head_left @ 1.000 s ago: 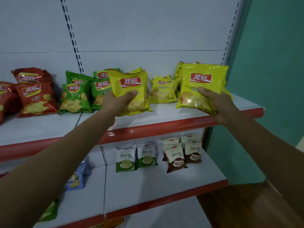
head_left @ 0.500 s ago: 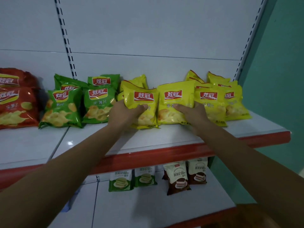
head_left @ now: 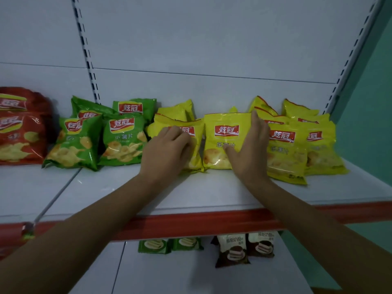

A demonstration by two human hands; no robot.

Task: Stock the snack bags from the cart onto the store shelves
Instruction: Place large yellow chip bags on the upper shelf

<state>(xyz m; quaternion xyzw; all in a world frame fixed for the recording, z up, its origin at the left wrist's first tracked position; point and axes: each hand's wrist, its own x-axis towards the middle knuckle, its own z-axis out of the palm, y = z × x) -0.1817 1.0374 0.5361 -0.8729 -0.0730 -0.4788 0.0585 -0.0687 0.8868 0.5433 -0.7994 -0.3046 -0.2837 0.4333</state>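
Note:
Two yellow snack bags stand side by side on the white upper shelf (head_left: 212, 194). My left hand (head_left: 169, 149) lies on the front of the left yellow bag (head_left: 194, 153), its fingers bent over the red label. My right hand (head_left: 248, 149) has straight fingers along the right edge of the middle yellow bag (head_left: 222, 128), and its thumb lies across the bag's front. Both bags lean back against more yellow bags (head_left: 178, 111). No cart is in view.
More yellow bags (head_left: 284, 149) fill the shelf to the right, green bags (head_left: 125, 141) and red bags (head_left: 19, 136) to the left. A red strip (head_left: 191, 223) edges the shelf. Small green packs (head_left: 154, 246) and brown packs (head_left: 231, 251) sit on the lower shelf. A teal wall (head_left: 371, 102) is at the right.
Both yellow bags went from held in the air to standing on the shelf. My hands have shifted from under the bags to their fronts. The view has moved closer.

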